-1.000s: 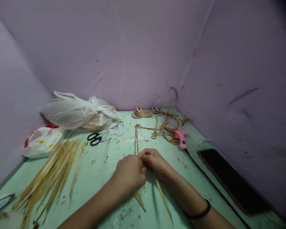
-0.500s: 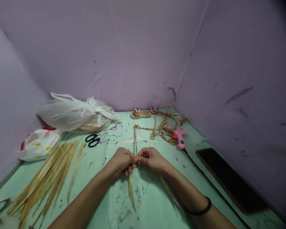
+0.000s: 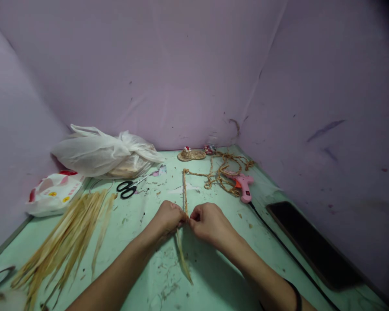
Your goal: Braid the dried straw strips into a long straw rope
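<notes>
A tan braided fibre cord (image 3: 185,192) runs from the coil at the back right, bends at a corner and comes straight toward me. My left hand (image 3: 170,218) is closed, pinching the near end of this cord. Beside it my right hand (image 3: 209,222), also closed, grips the same end between thumb and fingers. The fingertips of both hands almost meet there, and they partly hide the cord's end. A loose pale strip of dried fibre (image 3: 183,259) hangs down below my left hand onto the table.
Dried fibre strips (image 3: 68,237) lie at left, near scissors (image 3: 127,189), a tissue pack (image 3: 55,194) and a white plastic bag (image 3: 106,151). At right are a pink glue gun (image 3: 245,186), its black cable (image 3: 288,248) and a dark phone (image 3: 314,242). A woven piece (image 3: 192,155) sits behind.
My right hand has turned, its knuckles now higher and its wrist shifted right. The hanging strip's lower tip has swung to the right. Both hands stay at the cord's end.
</notes>
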`<state>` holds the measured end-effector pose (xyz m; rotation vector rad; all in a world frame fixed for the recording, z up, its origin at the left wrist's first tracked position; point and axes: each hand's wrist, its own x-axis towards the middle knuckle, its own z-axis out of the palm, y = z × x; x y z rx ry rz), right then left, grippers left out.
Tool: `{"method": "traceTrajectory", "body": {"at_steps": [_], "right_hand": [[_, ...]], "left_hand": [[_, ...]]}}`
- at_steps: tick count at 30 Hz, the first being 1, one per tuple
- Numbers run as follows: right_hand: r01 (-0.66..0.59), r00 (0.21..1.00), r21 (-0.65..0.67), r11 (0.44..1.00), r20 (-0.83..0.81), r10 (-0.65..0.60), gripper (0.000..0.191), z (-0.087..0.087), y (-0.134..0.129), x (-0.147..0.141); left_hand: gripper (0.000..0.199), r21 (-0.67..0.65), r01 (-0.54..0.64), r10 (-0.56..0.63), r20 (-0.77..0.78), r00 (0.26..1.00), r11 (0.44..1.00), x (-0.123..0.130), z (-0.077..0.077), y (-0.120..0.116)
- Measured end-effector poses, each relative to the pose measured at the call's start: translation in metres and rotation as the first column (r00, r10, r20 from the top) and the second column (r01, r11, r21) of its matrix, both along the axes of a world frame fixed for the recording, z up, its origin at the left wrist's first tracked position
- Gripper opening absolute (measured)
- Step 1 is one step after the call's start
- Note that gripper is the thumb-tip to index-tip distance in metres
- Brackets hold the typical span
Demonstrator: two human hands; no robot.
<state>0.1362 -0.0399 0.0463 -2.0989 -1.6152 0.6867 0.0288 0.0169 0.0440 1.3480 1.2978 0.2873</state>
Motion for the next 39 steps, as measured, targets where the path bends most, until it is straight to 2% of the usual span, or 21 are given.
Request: {"method": "traceTrajectory", "body": {"at_steps": [3,6,10,12,14,17,19,20,22,24,27,30,33,36,39], "right_hand": [[-0.054,0.996,0.013,0.998,0.068,0.053,0.018,0.004,-0.005,-0.01],[-0.08,0.987,0.004,0.997,0.143,0.079,0.02,0.009,-0.009,-0.017],[-0.125,0.985,-0.002,0.992,0.116,0.124,0.018,0.011,-0.011,-0.016],[-0.17,0.984,-0.027,0.985,0.049,0.171,0.017,0.011,-0.009,-0.009],[-0.151,0.988,-0.033,0.988,-0.034,0.15,0.016,0.01,-0.005,0.001],[0.056,0.971,0.053,0.997,-0.234,-0.042,0.016,0.008,0.004,0.016],[0.163,0.867,-0.005,0.987,-0.476,-0.146,0.014,0.004,0.009,0.019],[0.16,0.795,-0.079,0.984,-0.581,-0.176,0.012,0.002,0.011,0.017],[0.06,0.691,-0.2,0.978,-0.699,-0.185,0.009,-0.004,0.013,0.011],[-0.04,0.672,-0.232,0.972,-0.726,-0.145,0.013,-0.01,0.013,0.003],[-0.066,0.673,-0.239,0.969,-0.728,-0.134,0.016,-0.018,0.014,-0.001],[-0.021,0.72,-0.189,0.982,-0.684,-0.117,0.014,-0.025,0.016,0.002],[0.034,0.751,-0.142,0.989,-0.649,-0.119,0.01,-0.03,0.018,0.005],[0.074,0.728,-0.15,0.986,-0.668,-0.156,0.009,-0.031,0.019,0.004],[0.073,0.72,-0.154,0.985,-0.676,-0.16,0.007,-0.03,0.019,0.004]], "left_hand": [[0.014,-0.08,0.018,-0.012,0.078,0.997,0.997,-0.003,0.0,0.003],[0.006,-0.118,0.123,-0.1,0.183,0.978,0.985,-0.01,-0.005,0.011],[0.01,-0.159,0.207,-0.169,0.222,0.96,0.965,-0.018,-0.009,0.02],[0.01,-0.166,0.213,-0.175,0.219,0.96,0.963,-0.02,-0.009,0.023],[0.01,-0.168,0.219,-0.178,0.233,0.956,0.961,-0.02,-0.01,0.024],[0.014,-0.17,0.236,-0.19,0.248,0.95,0.957,-0.018,-0.01,0.023],[0.015,-0.169,0.236,-0.192,0.242,0.951,0.957,-0.018,-0.01,0.023],[0.015,-0.167,0.232,-0.189,0.239,0.953,0.958,-0.018,-0.009,0.022],[0.014,-0.159,0.223,-0.182,0.234,0.955,0.962,-0.017,-0.009,0.022],[0.011,-0.149,0.217,-0.181,0.226,0.957,0.965,-0.017,-0.007,0.021],[0.009,-0.134,0.225,-0.195,0.207,0.959,0.965,-0.016,-0.005,0.02],[0.007,-0.1,0.243,-0.227,0.147,0.963,0.965,-0.014,-0.003,0.018],[0.008,0.007,0.278,-0.278,0.008,0.961,0.961,-0.014,-0.002,0.017],[0.011,0.12,0.371,-0.349,-0.17,0.922,0.921,-0.016,0.001,0.017],[0.014,0.171,0.463,-0.39,-0.338,0.857,0.87,-0.018,0.006,0.014]]}}
